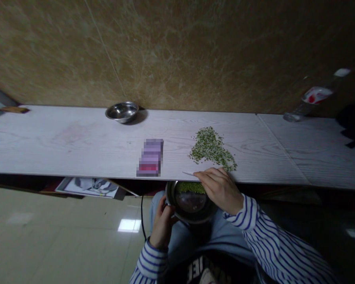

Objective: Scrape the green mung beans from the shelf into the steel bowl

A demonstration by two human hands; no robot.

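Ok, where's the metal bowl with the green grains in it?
The bowl is at the lower centre of the head view, below the table's front edge and above the lap, with the left hand gripping its left rim.

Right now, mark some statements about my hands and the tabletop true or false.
Your left hand holds the large bowl. True.
Your right hand holds nothing. False: your right hand pinches a thin pale item.
The small bowl stands left of the scattered green grains. True.
All green grains are in the large bowl. False: scattered green grains lie on the tabletop.
The bottle is at the far left. False: the bottle is on the right.
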